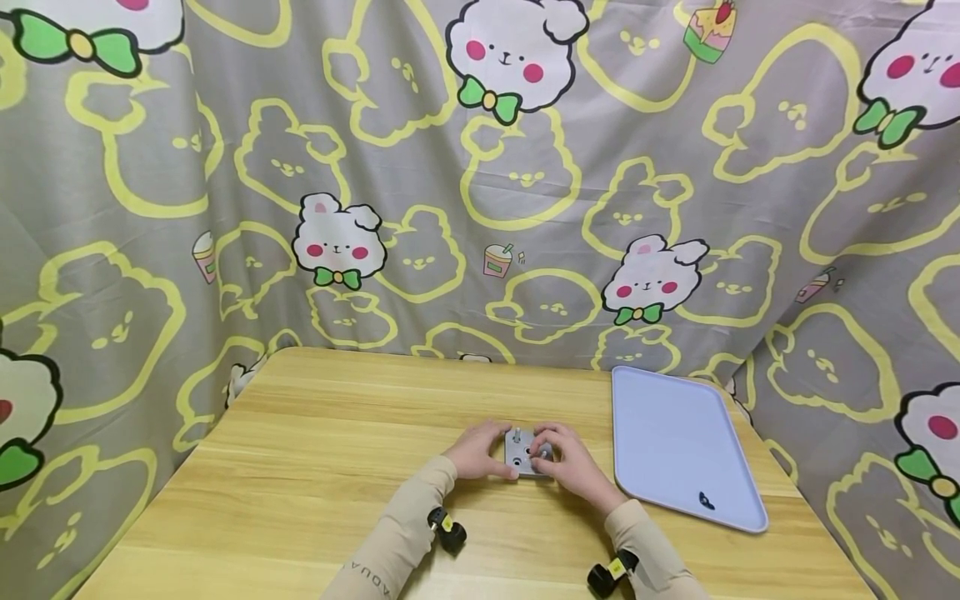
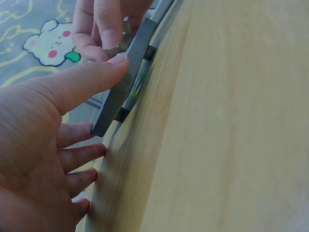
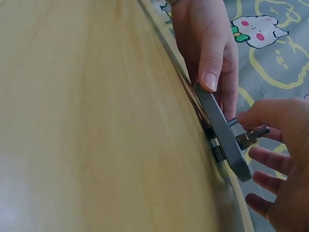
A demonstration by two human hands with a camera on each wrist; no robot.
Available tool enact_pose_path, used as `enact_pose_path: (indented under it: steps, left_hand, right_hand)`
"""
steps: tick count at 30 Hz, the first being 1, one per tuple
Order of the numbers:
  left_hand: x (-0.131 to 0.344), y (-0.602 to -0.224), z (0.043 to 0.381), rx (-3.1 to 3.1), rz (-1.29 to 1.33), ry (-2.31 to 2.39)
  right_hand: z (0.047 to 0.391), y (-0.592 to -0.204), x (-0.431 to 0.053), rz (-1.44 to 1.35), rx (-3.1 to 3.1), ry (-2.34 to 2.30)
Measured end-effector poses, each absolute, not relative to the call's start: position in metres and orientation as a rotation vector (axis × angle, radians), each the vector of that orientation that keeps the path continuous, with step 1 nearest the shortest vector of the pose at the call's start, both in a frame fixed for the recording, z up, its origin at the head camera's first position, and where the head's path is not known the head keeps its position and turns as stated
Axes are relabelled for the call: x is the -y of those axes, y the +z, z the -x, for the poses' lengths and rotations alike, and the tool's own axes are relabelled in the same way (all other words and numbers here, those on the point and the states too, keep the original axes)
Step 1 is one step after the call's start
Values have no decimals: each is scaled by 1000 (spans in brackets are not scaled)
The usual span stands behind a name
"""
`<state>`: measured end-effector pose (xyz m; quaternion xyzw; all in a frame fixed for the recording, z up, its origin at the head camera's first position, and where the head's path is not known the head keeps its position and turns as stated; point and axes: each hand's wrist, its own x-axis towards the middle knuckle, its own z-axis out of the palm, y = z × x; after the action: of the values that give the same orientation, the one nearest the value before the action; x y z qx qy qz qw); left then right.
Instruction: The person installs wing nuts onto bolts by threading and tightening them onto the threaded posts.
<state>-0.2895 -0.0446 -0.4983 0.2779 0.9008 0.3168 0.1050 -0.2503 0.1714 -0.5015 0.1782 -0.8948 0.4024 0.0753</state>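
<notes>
My left hand (image 1: 477, 452) holds a thick grey metal plate (image 1: 511, 450) by its left side, its thumb on the near edge in the left wrist view. Dark short pegs (image 3: 218, 153) show on the plate's underside, against the wooden table. A threaded bolt (image 1: 517, 435) stands upright at the plate's far left, and holes show in its face. Over the plate's right part, my right hand (image 1: 573, 467) has its thumb and curled fingers around a second bolt bearing a brassy nut (image 3: 246, 139). The fingers partly hide that nut.
A light blue tray (image 1: 675, 450) lies right of my right hand, with a small black part (image 1: 706, 501) near its front edge. The wooden table (image 1: 337, 433) extends around the plate. A grey patterned curtain (image 1: 420, 183) hangs behind and at both sides.
</notes>
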Motion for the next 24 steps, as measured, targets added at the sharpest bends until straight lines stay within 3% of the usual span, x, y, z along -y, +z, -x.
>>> enact_pose_path:
  steps: [24]
  left_hand:
    - [44, -501, 291, -2677, -853, 941]
  right_hand:
    - [241, -507, -192, -520, 2711, 1126]
